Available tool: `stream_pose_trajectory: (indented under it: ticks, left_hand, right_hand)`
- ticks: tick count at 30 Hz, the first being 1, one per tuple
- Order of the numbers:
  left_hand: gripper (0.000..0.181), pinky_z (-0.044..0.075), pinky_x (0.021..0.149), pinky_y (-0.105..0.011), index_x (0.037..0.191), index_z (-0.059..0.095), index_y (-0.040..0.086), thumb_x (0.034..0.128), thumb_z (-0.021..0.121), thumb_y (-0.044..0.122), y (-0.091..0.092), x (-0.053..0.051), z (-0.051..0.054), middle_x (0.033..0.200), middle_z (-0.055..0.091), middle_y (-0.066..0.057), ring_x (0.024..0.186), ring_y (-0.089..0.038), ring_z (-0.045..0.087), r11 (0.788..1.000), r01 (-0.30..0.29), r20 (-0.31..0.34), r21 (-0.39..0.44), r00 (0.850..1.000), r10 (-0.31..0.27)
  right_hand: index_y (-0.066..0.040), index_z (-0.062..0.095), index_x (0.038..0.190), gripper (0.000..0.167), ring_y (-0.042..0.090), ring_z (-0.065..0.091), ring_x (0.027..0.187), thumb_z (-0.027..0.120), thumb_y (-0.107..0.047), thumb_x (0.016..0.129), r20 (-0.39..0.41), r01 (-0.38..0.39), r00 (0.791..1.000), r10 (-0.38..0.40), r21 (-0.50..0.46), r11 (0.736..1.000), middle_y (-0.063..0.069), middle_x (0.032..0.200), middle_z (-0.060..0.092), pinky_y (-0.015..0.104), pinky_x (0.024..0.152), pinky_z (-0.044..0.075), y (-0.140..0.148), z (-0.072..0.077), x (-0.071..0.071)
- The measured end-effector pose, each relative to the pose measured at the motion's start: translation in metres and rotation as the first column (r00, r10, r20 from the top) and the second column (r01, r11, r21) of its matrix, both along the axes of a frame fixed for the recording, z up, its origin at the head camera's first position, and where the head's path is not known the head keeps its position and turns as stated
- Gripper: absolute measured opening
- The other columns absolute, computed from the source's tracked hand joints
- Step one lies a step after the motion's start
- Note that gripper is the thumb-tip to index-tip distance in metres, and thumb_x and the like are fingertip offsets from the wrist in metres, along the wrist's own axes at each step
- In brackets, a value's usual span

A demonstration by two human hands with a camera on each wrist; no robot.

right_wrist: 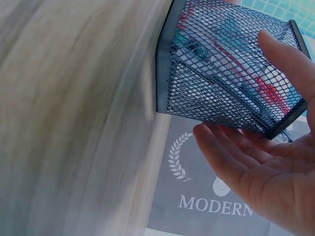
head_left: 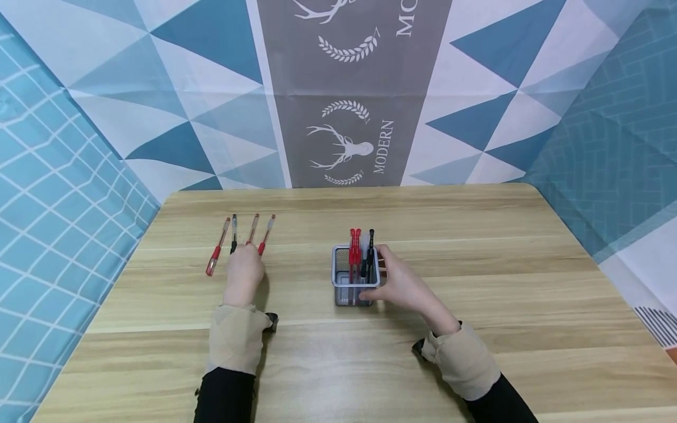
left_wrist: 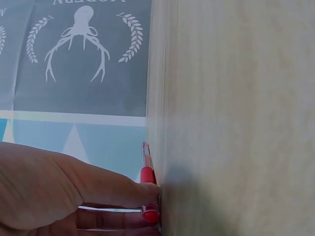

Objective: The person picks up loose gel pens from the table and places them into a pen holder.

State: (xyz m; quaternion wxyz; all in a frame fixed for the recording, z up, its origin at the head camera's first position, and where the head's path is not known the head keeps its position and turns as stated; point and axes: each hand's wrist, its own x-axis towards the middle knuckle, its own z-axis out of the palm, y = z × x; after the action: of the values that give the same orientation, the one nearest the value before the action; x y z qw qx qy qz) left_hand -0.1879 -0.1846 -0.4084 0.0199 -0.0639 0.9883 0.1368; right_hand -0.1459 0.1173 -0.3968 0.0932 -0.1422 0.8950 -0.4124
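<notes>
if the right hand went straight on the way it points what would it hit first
The mesh pen holder, likely at once: the right hand already curves around its side, though firm contact is hard to judge.

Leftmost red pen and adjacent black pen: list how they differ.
The leftmost red pen has a red grip, the black pen a black one. The red pen slants more than the black pen. The red pen shows whole; the left hand partly hides the black pen. Both lie on the table.
</notes>
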Motion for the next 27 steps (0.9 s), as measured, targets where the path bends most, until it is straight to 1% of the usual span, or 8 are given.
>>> stream_pose_trajectory:
  ticks: [7,10,16,19,21,23,25,27]
  left_hand:
    - [0.016,0.049,0.058,-0.043,0.089,0.057,-0.014,0.082,0.044,-0.008,0.001,0.0,0.001,0.087,0.057,-0.032,0.075,-0.038,0.06,1.0,-0.021,0.003,0.0,1.0,0.021]
    - [0.017,0.049,0.058,-0.042,0.09,0.057,-0.015,0.0816,0.044,-0.008,0.0,0.001,0.001,0.09,0.056,-0.033,0.075,-0.037,0.059,1.0,-0.031,0.022,-0.002,0.999,0.031]
    - [0.017,0.05,0.058,-0.037,0.089,0.057,-0.016,0.0768,0.048,-0.01,-0.001,0.003,0.006,0.096,0.051,-0.033,0.075,-0.034,0.056,0.997,-0.062,0.057,0.045,0.997,0.059]
    - [0.015,0.05,0.06,-0.038,0.087,0.058,-0.015,0.0746,0.05,-0.009,-0.002,0.004,0.009,0.094,0.052,-0.032,0.076,-0.035,0.055,0.995,-0.072,0.04,0.069,0.997,0.069]
    - [0.011,0.049,0.06,-0.039,0.083,0.059,-0.013,0.076,0.054,-0.005,-0.003,0.004,0.011,0.088,0.055,-0.03,0.073,-0.034,0.056,0.995,-0.067,0.001,0.077,0.998,0.067]
    - [0.01,0.047,0.057,-0.04,0.077,0.059,-0.01,0.0769,0.058,0.0,-0.002,0.005,0.014,0.079,0.057,-0.025,0.067,-0.031,0.054,0.993,-0.07,-0.064,0.093,0.995,0.076]
    - [0.012,0.046,0.056,-0.042,0.071,0.059,-0.007,0.077,0.06,0.004,-0.001,0.006,0.017,0.073,0.058,-0.022,0.064,-0.031,0.054,0.99,-0.071,-0.138,0.119,0.987,0.087]
    - [0.013,0.045,0.056,-0.043,0.07,0.059,-0.005,0.0772,0.061,0.006,0.001,0.007,0.021,0.072,0.059,-0.021,0.063,-0.032,0.055,0.986,-0.073,-0.21,0.149,0.972,0.104]
  right_hand:
    - [-0.012,0.035,0.129,0.085,0.026,0.051,0.115,0.083,-0.02,0.06,0.011,0.0,1.0,0.0,-0.017,1.0,0.008,0.119,0.054,0.042,0.095,0.042,0.0,0.0,-0.001]
    - [-0.011,0.035,0.129,0.084,0.026,0.051,0.115,0.083,-0.019,0.06,0.013,-0.004,1.0,0.004,-0.026,1.0,0.008,0.12,0.054,0.042,0.096,0.042,0.0,0.0,-0.001]
    - [-0.011,0.035,0.129,0.084,0.026,0.05,0.115,0.083,-0.019,0.06,0.016,-0.009,1.0,0.01,-0.031,0.999,0.008,0.121,0.054,0.041,0.096,0.042,0.0,-0.001,-0.001]
    - [-0.011,0.035,0.129,0.084,0.026,0.05,0.115,0.083,-0.02,0.06,0.012,-0.014,1.0,0.014,-0.03,0.999,0.008,0.121,0.053,0.041,0.096,0.042,0.0,0.0,-0.001]
    - [-0.011,0.035,0.129,0.085,0.026,0.051,0.115,0.083,-0.02,0.06,0.009,-0.017,1.0,0.017,-0.028,0.999,0.008,0.121,0.053,0.041,0.096,0.042,0.0,0.0,-0.001]
    - [-0.011,0.035,0.129,0.085,0.026,0.051,0.115,0.083,-0.02,0.06,0.008,-0.016,1.0,0.017,-0.024,1.0,0.008,0.121,0.054,0.041,0.096,0.042,0.0,0.0,-0.001]
    - [-0.011,0.035,0.13,0.085,0.025,0.051,0.114,0.083,-0.021,0.06,0.008,-0.014,1.0,0.014,-0.02,1.0,0.008,0.12,0.054,0.041,0.095,0.042,0.0,0.0,-0.001]
    - [-0.011,0.035,0.13,0.086,0.025,0.051,0.114,0.083,-0.021,0.06,0.007,-0.013,1.0,0.013,-0.016,1.0,0.007,0.12,0.054,0.04,0.095,0.042,0.001,0.0,-0.001]
